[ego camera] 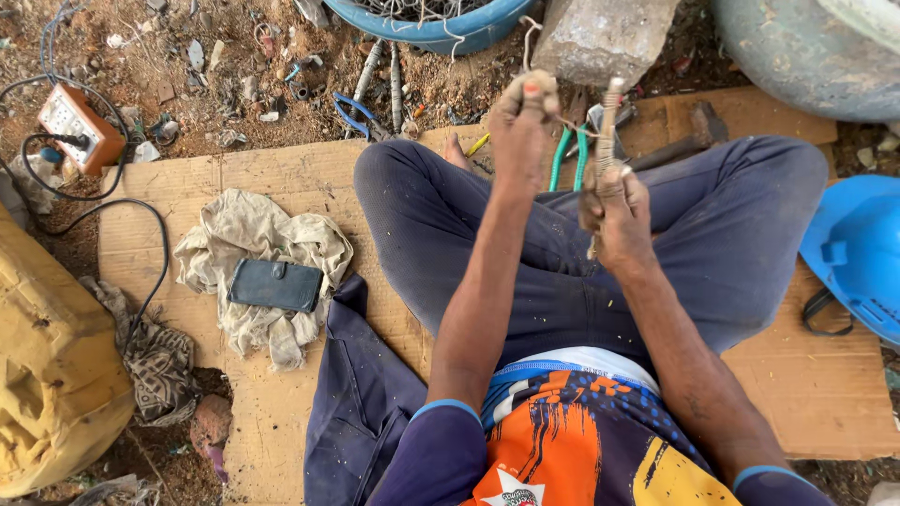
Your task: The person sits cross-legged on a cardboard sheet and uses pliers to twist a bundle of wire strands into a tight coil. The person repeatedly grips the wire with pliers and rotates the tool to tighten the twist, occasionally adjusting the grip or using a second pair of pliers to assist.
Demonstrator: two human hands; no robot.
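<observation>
Seated cross-legged on a sheet of cardboard (281, 169), seen from above. Left hand (523, 114) raised and clenched into a fist around the end of a thin wire (574, 126), thumb pressed on top. Right hand (614, 208) just beside it and a little lower, gripping tight a slim, rusty metal rod (610, 117) held upright, its top near the left fist. Wire stretched short between the two hands, in front of the knees. Beneath the hands, on the cardboard, pliers with green handles (568, 155), partly hidden by the forearms. To the right of them a hammer (689, 136) lying flat. Just ahead, a grey stone block (600, 37) and a blue basin (441, 33) with tangled wire inside. On the dirt near the basin, blue-handled pliers (354, 114). Off to the left on the cardboard, a crumpled pale cloth (253, 230) with a dark wallet (275, 284) lying on it. Farther left, an orange socket box (80, 126) with black cable, and a yellow jerrycan (52, 375). At the right edge, a blue hard hat (858, 253).
</observation>
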